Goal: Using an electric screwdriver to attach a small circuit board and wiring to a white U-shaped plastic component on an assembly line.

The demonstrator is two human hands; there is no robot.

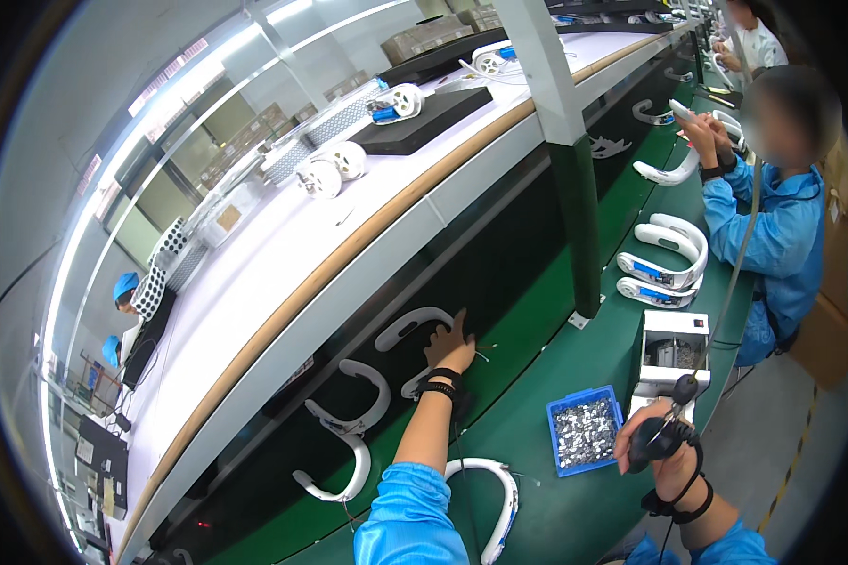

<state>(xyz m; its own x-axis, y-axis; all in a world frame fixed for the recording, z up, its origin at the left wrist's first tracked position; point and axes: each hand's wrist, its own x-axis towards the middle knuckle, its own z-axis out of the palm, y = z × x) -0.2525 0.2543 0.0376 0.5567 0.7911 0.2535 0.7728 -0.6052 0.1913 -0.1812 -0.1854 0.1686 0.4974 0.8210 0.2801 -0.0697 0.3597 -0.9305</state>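
Note:
My left arm reaches out across the green bench, and my left hand (450, 347) closes over the bend of a white U-shaped neckband shell (407, 325) lying on the dark strip. One finger stretches past it, and the hand hides part of the shell. Thin wires stick out beside it. At the bench's right edge, my right hand (671, 463) grips a black electric screwdriver (646, 443); its tip cannot be made out. Left of that hand lies a blue tray (586, 433) of small metal parts. Just beyond stands a white box-shaped screw feeder (674, 350).
Other white shells (349, 471) lie nearby, one curved shell (499, 499) near my left sleeve. Stacked shells with blue inserts (664, 264) sit farther right. A post (575, 217) rises beside the raised shelf (283, 273). A co-worker in blue (773, 226) holds a white part.

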